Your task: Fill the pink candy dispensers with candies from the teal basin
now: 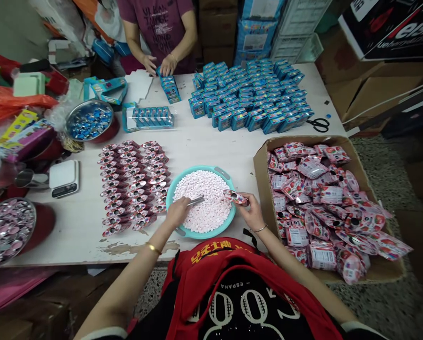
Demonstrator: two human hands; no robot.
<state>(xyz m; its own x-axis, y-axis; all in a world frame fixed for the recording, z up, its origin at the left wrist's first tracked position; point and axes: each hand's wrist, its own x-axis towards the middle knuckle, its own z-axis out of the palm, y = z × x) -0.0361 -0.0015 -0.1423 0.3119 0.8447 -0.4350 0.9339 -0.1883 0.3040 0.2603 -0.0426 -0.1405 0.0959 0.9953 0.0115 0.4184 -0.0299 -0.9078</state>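
A turquoise basin (170,200) full of small pale pink candies (204,182) stands in front of me. My left hand (178,211), over its left side, is closed on a small metal scoop (196,201) whose end lies at the candies. At the right rim my right hand (253,215) grips a pink strawberry-print pouch (234,196), its opening facing up. To the left stand rows of similar pink pouches (135,177) with dark openings on top. On the right, a cardboard box (263,174) is heaped with more pink pouches (317,217).
Across the table a co-worker's hands (167,64) handle blue boxes. Many blue boxes (254,94) stand near scissors (318,124). A white scale (64,177), a bowl of blue lids (91,123) and a bowl of pink lids (8,229) are on the left.
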